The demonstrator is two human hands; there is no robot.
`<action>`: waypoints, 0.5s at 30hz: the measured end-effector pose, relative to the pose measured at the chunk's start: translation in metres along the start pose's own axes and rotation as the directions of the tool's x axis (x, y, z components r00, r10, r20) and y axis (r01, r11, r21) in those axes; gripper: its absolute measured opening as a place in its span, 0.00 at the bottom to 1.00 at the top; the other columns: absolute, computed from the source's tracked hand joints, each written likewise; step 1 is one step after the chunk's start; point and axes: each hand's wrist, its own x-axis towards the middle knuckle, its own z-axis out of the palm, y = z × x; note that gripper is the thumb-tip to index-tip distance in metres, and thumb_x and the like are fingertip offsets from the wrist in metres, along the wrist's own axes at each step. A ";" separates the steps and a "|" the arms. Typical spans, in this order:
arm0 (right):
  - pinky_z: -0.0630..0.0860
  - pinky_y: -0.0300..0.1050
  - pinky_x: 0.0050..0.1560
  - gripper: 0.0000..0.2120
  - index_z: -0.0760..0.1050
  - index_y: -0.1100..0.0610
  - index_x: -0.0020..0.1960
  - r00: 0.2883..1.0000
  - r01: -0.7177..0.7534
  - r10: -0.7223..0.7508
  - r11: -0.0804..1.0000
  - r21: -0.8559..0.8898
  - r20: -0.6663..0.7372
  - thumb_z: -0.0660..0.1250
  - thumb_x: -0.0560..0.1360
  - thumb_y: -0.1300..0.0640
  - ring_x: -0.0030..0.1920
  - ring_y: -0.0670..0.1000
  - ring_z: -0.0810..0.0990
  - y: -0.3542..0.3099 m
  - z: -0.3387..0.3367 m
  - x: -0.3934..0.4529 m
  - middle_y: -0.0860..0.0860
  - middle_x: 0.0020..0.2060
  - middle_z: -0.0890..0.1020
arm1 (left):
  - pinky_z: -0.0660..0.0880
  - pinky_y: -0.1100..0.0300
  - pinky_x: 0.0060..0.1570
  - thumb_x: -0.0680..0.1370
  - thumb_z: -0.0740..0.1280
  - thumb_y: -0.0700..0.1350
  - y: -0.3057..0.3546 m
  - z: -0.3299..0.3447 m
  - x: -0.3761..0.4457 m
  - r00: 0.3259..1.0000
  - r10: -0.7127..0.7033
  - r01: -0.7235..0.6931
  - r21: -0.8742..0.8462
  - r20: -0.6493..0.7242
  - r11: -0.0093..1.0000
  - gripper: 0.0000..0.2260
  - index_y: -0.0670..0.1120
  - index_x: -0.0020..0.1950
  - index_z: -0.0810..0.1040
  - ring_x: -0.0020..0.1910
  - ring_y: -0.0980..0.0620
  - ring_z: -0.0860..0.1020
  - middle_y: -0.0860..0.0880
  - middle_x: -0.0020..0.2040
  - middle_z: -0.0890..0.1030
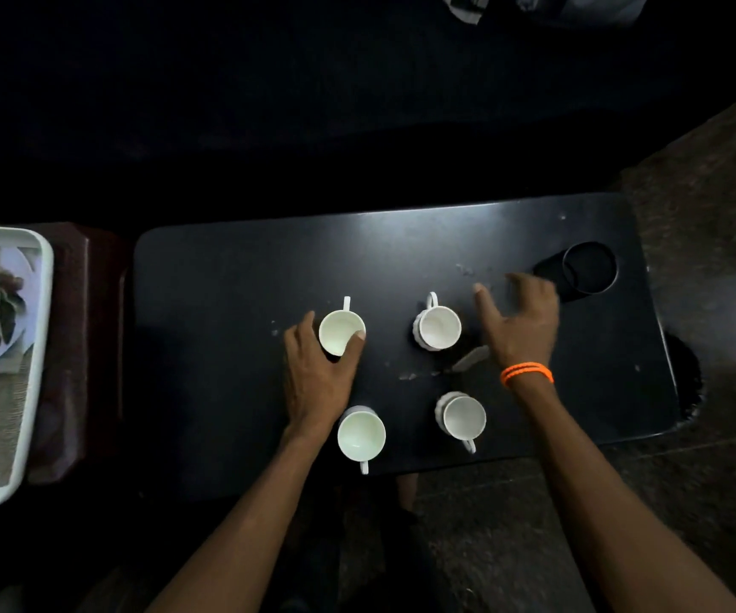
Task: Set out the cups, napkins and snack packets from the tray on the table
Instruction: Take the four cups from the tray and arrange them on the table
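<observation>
Left hand (315, 373) curls round cup (341, 332) on surface (225, 311); right hand (517, 323) spread, empty, right of cup. Judgement: settle cup gently, then fetch napkins from tray (41, 347), left of cup.

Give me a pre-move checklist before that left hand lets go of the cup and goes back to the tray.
1. Four cups on the table: ok.
2. All cups upright: ok.
3. Left hand grips the far-left cup: not ok, release first.
4. Right hand holds nothing, open: ok.
5. Tray within reach at left: ok.
6. Napkins or packets left on tray: cannot tell, blurred.
</observation>
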 end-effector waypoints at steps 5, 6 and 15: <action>0.70 0.63 0.62 0.41 0.68 0.55 0.71 0.979 -0.199 0.172 0.926 -0.320 -0.112 0.75 0.64 0.39 0.67 0.65 0.69 0.039 -0.035 0.060 0.59 0.69 0.71 | 0.74 0.42 0.68 0.78 0.68 0.63 -0.022 0.004 -0.030 0.998 -0.069 0.070 -0.053 0.010 0.996 0.34 0.46 0.79 0.67 0.69 0.42 0.74 0.45 0.72 0.70; 0.68 0.66 0.65 0.47 0.64 0.54 0.74 0.969 -0.247 0.237 0.901 -0.356 -0.070 0.77 0.62 0.37 0.71 0.65 0.66 0.045 -0.038 0.071 0.59 0.72 0.67 | 0.75 0.42 0.67 0.79 0.68 0.62 -0.026 0.005 -0.034 0.997 -0.081 0.082 -0.057 0.018 0.995 0.33 0.46 0.78 0.67 0.69 0.41 0.75 0.44 0.72 0.70; 0.76 0.56 0.66 0.46 0.67 0.54 0.72 0.939 -0.296 0.313 0.946 -0.133 0.143 0.81 0.58 0.45 0.64 0.64 0.74 0.078 -0.045 0.103 0.61 0.66 0.70 | 0.75 0.39 0.66 0.80 0.66 0.61 -0.042 0.011 -0.035 0.997 -0.071 0.072 -0.015 0.019 0.997 0.31 0.45 0.78 0.67 0.69 0.40 0.75 0.42 0.73 0.69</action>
